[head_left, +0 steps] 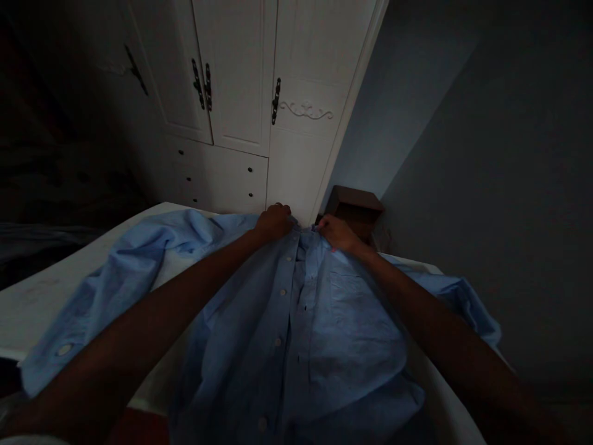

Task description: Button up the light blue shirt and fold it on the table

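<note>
A light blue button-up shirt point(296, 321) lies spread, front up, on a white table point(32, 303). Its sleeves trail off to the left and right. My left hand point(274, 221) is closed on the fabric at the collar end, left of the button placket. My right hand point(337, 233) is closed on the collar end too, just right of the placket and above the chest pocket. Both forearms stretch over the shirt.
A white wardrobe point(241, 93) with dark handles and small drawers stands just beyond the table. A brown wooden piece point(356, 207) sits by the grey wall on the right. The left side is dark.
</note>
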Demonstrator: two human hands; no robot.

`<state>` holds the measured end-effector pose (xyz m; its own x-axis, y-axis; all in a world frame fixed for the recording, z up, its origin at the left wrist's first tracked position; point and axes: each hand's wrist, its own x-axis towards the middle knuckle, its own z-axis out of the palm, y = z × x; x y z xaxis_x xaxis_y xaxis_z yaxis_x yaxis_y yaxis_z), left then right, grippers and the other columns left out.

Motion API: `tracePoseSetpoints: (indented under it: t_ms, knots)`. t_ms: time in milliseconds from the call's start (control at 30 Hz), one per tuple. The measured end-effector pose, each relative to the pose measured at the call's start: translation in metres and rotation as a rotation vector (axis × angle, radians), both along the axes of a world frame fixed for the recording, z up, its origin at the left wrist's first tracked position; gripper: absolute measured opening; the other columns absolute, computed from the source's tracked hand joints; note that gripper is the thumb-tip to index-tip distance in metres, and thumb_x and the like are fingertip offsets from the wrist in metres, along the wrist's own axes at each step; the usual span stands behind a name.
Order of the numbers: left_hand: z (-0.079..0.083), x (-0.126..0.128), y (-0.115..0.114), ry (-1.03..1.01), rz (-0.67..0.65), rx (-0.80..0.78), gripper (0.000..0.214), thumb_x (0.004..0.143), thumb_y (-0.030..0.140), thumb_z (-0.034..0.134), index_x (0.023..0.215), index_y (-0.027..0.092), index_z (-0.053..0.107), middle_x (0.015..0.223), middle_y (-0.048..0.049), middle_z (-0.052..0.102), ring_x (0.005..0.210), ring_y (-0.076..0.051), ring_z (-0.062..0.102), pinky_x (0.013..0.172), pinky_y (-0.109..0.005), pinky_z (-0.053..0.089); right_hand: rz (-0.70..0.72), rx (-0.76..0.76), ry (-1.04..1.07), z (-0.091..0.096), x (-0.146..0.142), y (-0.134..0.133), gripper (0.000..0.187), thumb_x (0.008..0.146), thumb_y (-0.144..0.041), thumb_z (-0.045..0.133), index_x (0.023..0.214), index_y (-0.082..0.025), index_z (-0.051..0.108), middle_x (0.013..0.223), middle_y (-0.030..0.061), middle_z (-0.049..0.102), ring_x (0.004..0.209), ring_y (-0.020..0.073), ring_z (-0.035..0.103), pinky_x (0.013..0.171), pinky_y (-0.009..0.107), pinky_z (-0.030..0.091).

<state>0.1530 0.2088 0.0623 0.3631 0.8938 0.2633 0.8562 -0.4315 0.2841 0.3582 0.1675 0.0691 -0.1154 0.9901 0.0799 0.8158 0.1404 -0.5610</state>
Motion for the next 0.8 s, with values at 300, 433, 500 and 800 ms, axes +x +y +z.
tracePoseSetpoints:
  t_ms: [300,433,500,800]
  knots:
    - [0.01,-0.018,-0.071,-0.014,-0.101,-0.106,0.03,0.086,0.028,0.054,0.108,0.014,0.068,0.115,-0.0136,0.07,0.11,-0.026,0.064,0.095,-0.036,0.048,-0.103,0.082,0.316,-0.001,-0.04,0.023,0.012,0.096,-0.018,0.036,0.099,-0.021,0.047,0.073,0.0014,0.067,0.065,0.0142,0.066,0.065,0.026,0.053]
    - [0.004,-0.026,-0.108,-0.227,-0.193,-0.164,0.024,0.088,0.03,0.053,0.1,0.018,0.07,0.11,-0.0076,0.073,0.106,-0.023,0.066,0.095,-0.032,0.049,0.17,0.164,0.085,-0.01,-0.044,0.0,0.018,0.086,-0.007,0.045,0.095,-0.019,0.053,0.094,0.0054,0.071,0.092,0.0161,0.068,0.088,0.032,0.051]
    - [0.0,-0.03,-0.131,-0.394,-0.158,-0.175,0.025,0.09,0.03,0.05,0.101,0.019,0.069,0.109,-0.0065,0.073,0.104,-0.021,0.066,0.094,-0.032,0.05,0.26,0.261,-0.013,-0.014,-0.043,-0.022,0.025,0.083,-0.005,0.046,0.101,-0.019,0.056,0.105,0.0074,0.07,0.104,0.018,0.065,0.097,0.035,0.047]
    - [-0.031,-0.079,-0.255,-0.51,-0.183,-0.002,0.028,0.093,0.035,0.051,0.113,0.022,0.066,0.118,-0.0068,0.069,0.112,-0.022,0.062,0.101,-0.04,0.049,0.49,0.26,-0.037,-0.007,-0.025,-0.188,0.033,0.093,-0.023,0.051,0.126,-0.022,0.056,0.127,0.0112,0.06,0.122,0.0244,0.055,0.105,0.048,0.045]
